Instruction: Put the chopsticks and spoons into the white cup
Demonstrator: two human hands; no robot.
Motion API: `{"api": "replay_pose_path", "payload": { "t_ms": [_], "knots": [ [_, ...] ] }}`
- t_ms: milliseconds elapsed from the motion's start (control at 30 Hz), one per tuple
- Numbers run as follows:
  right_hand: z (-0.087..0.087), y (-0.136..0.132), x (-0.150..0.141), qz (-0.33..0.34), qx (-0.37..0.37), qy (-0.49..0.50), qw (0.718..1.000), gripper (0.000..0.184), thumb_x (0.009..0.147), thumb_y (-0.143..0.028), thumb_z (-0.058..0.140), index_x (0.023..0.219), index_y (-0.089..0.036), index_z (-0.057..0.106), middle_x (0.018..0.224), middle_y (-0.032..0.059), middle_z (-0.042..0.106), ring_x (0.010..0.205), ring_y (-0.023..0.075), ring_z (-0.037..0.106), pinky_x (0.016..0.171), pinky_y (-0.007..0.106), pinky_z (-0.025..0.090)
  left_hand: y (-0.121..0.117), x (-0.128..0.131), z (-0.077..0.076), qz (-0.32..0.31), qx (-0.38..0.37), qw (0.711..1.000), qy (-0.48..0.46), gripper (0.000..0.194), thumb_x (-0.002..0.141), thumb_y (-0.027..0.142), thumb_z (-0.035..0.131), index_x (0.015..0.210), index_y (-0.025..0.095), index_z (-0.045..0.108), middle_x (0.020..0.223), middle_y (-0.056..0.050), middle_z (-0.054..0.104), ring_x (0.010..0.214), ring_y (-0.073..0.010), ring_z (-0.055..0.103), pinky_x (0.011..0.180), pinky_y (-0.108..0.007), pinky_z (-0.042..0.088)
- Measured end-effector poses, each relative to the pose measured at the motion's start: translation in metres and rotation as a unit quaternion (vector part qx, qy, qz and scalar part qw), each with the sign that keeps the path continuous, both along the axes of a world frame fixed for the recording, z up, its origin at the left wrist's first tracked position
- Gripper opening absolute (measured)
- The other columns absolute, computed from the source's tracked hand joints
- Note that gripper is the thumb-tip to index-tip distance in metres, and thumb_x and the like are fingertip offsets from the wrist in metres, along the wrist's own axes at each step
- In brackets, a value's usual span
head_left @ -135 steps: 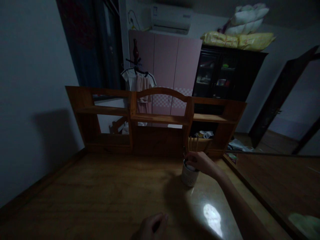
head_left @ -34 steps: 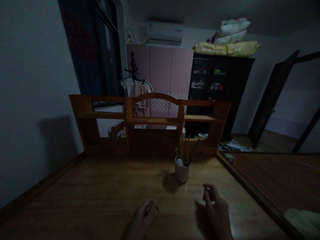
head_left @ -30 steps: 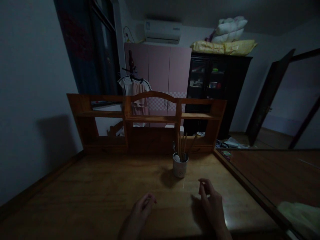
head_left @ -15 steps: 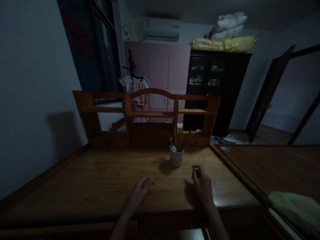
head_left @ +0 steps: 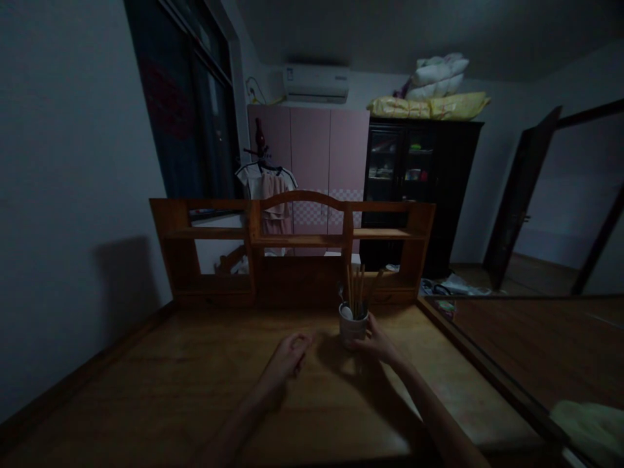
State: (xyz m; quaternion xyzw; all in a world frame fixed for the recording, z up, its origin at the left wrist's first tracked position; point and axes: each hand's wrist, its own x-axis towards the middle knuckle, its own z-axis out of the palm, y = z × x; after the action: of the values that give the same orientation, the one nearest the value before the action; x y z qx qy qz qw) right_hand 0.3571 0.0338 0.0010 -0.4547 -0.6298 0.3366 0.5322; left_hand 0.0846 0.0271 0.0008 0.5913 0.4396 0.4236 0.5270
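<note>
A white utensil holder [head_left: 349, 329] stands upright on the wooden desk [head_left: 214, 370]. Several chopsticks [head_left: 358, 286] rise out of it, and a white spoon [head_left: 346, 312] leans at its near left rim. My right hand [head_left: 377, 341] is closed round the holder's right side, thumb across the front and fingers behind. To the left of the holder, and apart from it, my left hand [head_left: 287, 357] hovers over the desktop with its fingers curled together, and nothing shows in them.
An open wooden shelf unit [head_left: 299, 240] runs along the desk's back edge, behind the holder. A wall [head_left: 82, 214] borders the desk on the left. Pale green cloth [head_left: 589, 422] lies at the lower right, beyond the desk's raised side edge.
My right hand has moved forward and left and taken hold of the utensil holder. My left hand has shifted slightly right, its fingers still curled. The camera view has tilted up.
</note>
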Motion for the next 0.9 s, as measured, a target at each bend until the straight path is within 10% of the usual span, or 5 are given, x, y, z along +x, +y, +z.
{"api": "replay_pose_path", "payload": {
  "t_ms": [167,367,633,900],
  "knots": [
    [-0.004,0.01,-0.009,0.03,-0.003,0.017,0.999,0.078,0.059,-0.031,0.082,0.126,-0.017,0.044,0.116,0.0101,0.062,0.105,0.026,0.059,0.091,0.041,0.047,0.047,0.005,0.009,-0.048,0.015,0.999,-0.021,0.046,0.075,0.059,0.063,0.098,0.02,0.054,0.058,0.004,0.058,0.047,-0.0109,0.051,0.045,-0.018,0.036],
    [-0.003,0.018,-0.017,0.103,-0.052,0.008,0.993,0.073,0.057,-0.026,0.084,0.121,-0.015,0.051,0.111,0.0105,0.066,0.101,0.0282,0.061,0.09,0.043,0.046,0.073,0.002,0.001,-0.11,-0.005,0.989,-0.099,0.056,0.073,0.055,0.071,0.113,0.02,0.056,0.121,-0.013,0.061,0.105,-0.0226,0.059,0.074,-0.027,0.05],
    [0.023,0.024,-0.062,0.251,-0.119,0.011,0.961,0.08,0.056,-0.026,0.087,0.127,-0.017,0.05,0.12,0.0099,0.064,0.111,0.0285,0.058,0.095,0.043,0.044,0.066,0.003,-0.001,-0.178,-0.018,0.958,-0.226,0.075,0.068,0.065,0.07,0.126,0.018,0.055,0.119,-0.014,0.063,0.112,-0.0319,0.057,0.095,-0.041,0.044],
    [0.009,0.008,-0.083,0.287,-0.168,0.089,0.939,0.089,0.062,-0.03,0.084,0.139,-0.019,0.042,0.127,0.0112,0.06,0.119,0.031,0.053,0.099,0.045,0.043,0.046,-0.014,0.012,-0.287,-0.076,0.904,-0.309,0.07,0.08,0.057,0.063,0.138,0.023,0.045,0.137,-0.013,0.052,0.126,-0.0332,0.047,0.105,-0.048,0.034]
  ]
}}
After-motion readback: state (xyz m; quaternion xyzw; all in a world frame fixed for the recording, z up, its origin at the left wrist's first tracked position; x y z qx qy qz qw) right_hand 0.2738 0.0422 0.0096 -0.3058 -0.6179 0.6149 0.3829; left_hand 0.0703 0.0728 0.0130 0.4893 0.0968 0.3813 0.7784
